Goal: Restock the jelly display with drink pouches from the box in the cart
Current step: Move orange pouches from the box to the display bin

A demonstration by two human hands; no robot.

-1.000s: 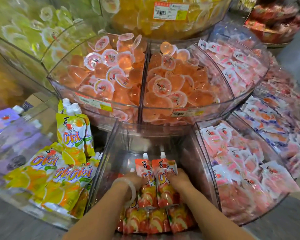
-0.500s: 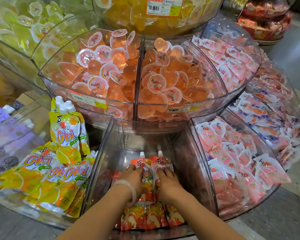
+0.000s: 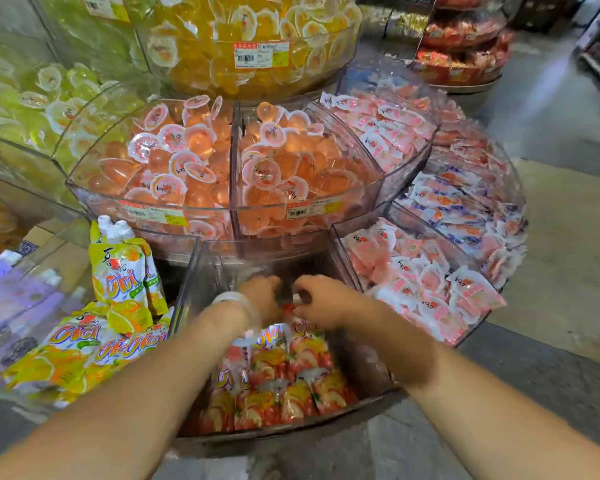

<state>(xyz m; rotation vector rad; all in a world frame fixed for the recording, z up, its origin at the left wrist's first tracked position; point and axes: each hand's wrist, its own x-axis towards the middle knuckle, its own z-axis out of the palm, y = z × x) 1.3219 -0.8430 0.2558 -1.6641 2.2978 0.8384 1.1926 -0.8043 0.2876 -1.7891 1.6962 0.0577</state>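
Red drink pouches (image 3: 291, 368) with white spouts stand packed in a clear wedge bin (image 3: 194, 271) at the bottom tier of the round jelly display. My left hand (image 3: 262, 294), a white bracelet on its wrist, and my right hand (image 3: 321, 299) are both inside this bin, fingers curled on the tops of the rear red pouches. The spouts are mostly hidden under my fingers and the frame is blurred there. More red pouches lie in a front row below my wrists. The cart and the box are out of view.
Yellow-orange drink pouches (image 3: 118, 271) fill the bin on the left, purple pouches (image 3: 11, 296) further left. Pink jelly packets (image 3: 426, 285) fill the bin on the right. Orange jelly cups (image 3: 201, 161) sit in the tier above, yellow cups (image 3: 257, 39) on top. Grey floor surrounds the stand.
Both hands have slid up from the pouches' middles to their tops and drawn together. The two rear pouches' spouts, visible before, are now covered. The camera has tilted up slightly.
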